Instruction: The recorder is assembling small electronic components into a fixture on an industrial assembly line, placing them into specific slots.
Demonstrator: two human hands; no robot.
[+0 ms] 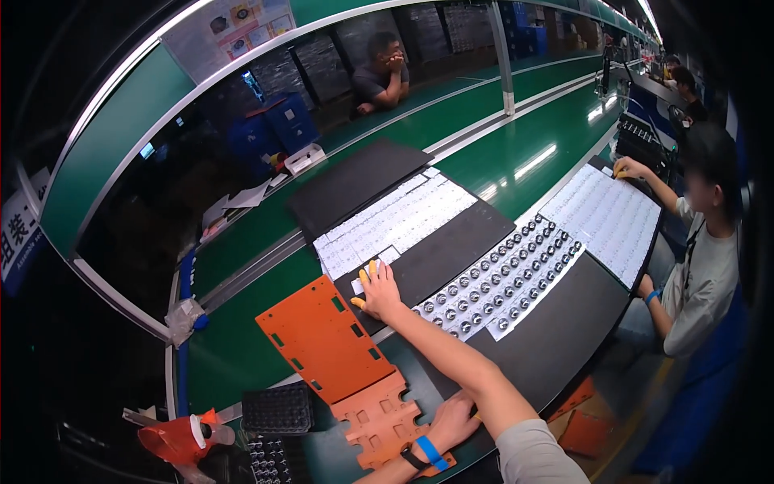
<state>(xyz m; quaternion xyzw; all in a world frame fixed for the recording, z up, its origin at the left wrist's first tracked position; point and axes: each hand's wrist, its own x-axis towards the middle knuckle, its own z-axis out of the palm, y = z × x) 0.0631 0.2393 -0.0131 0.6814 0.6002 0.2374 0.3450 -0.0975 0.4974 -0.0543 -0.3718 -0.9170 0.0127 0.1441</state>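
Note:
My right hand [380,292] reaches across to the near left part of a black board [439,256]. Yellow covers sit on its fingertips, and its fingers lie stretched out with the thumb apart. They touch the edge of a white printed panel sheet [395,218] on that board. My left hand [453,421], with a dark watch and blue wristband, is low beneath my right forearm, beside an orange notched plate [383,415]. My right arm hides most of its fingers. To the right, white strips with rows of round dark lenses [516,278] lie on another black board [548,339].
A larger orange plate [322,339] lies left of my hands. Black trays [278,407] and a red bag [173,440] are at lower left. At right, a co-worker [701,242] handles a white panel sheet [605,214]. Another person [383,77] leans beyond the green bench [524,145].

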